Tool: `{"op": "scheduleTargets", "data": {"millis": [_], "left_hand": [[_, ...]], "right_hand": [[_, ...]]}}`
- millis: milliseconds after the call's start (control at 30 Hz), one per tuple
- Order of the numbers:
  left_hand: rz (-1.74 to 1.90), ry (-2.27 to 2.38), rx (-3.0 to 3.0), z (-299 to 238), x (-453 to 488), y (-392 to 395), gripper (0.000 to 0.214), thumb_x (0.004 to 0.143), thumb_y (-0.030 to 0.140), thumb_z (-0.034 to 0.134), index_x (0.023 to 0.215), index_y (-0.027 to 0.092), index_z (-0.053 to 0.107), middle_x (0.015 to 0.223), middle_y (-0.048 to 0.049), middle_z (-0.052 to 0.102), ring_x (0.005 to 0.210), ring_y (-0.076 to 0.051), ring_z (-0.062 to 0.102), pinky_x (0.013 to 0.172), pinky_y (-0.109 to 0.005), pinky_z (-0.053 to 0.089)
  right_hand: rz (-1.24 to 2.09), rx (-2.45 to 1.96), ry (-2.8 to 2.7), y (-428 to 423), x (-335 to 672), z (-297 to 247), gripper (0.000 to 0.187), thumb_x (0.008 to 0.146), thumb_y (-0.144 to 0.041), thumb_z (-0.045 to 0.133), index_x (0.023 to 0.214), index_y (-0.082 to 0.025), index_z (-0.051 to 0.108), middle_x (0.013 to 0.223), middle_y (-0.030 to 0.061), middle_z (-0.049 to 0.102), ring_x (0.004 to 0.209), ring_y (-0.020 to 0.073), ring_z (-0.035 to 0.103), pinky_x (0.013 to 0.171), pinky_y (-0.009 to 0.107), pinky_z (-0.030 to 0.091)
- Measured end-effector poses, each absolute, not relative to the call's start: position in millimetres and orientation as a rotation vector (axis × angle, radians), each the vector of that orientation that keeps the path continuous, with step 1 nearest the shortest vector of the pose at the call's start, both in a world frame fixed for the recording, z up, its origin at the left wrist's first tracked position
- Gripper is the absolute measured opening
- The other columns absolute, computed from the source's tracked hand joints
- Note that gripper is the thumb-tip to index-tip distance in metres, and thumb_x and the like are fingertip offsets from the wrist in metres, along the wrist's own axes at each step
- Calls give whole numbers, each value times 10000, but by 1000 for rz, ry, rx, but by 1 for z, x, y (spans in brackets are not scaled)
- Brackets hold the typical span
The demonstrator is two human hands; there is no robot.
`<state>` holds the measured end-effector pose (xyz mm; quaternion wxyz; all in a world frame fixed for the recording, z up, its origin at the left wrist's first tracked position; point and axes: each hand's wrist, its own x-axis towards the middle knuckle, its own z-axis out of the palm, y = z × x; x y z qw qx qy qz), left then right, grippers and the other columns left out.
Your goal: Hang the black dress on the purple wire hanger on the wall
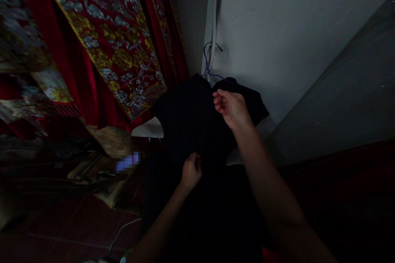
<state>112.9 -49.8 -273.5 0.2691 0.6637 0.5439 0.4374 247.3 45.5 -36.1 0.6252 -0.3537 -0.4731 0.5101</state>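
Note:
A dark short-sleeved shirt (185, 115) hangs on a purple hanger (206, 59) against the wall. My left hand (191, 170) is closed low at the shirt's front, its curled fingers appearing to pinch the cloth. Higher up, my right hand (233, 109) is raised before the shirt's right-hand shoulder, thumb and fingers pressed together. Whatever is between those fingers, if anything, is too small and dim to make out. The lower shirt blends into dark cloth beneath my arms, so its hem cannot be traced.
Red cloth embroidered in gold and silver (123, 45) hangs close on the left. A pale strip (214, 12) runs down the wall (286, 28) behind the hanger. Bundled items (109, 189) and a thin white cable (123, 228) lie at the lower left, above the reddish tiled floor (69, 222).

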Motion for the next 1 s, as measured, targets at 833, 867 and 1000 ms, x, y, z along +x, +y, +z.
{"op": "scheduleTargets", "data": {"millis": [833,867,1000], "left_hand": [[1868,843,2518,-42,89,26,151,1006,235,534,974,156,659,904,-42,669,875,-157,629,791,-282,481],[1922,823,2496,-41,89,25,145,1001,234,544,971,159,664,900,-43,676,871,-156,632,791,-281,481],[2175,845,2347,-25,83,17,121,976,256,594,935,180,679,895,-39,687,884,-166,633,831,-290,472]], "right_hand": [[666,-773,-1595,23,245,-45,374,924,-476,590,733,-161,656,481,-38,564,414,78,522,437,187,400],[640,-799,-1601,27,245,-49,368,926,-464,582,731,-162,656,484,-34,565,422,82,529,448,192,404],[696,-1001,-1574,43,248,-80,382,891,-474,583,672,-166,640,453,-19,555,399,104,516,436,220,380]]}}
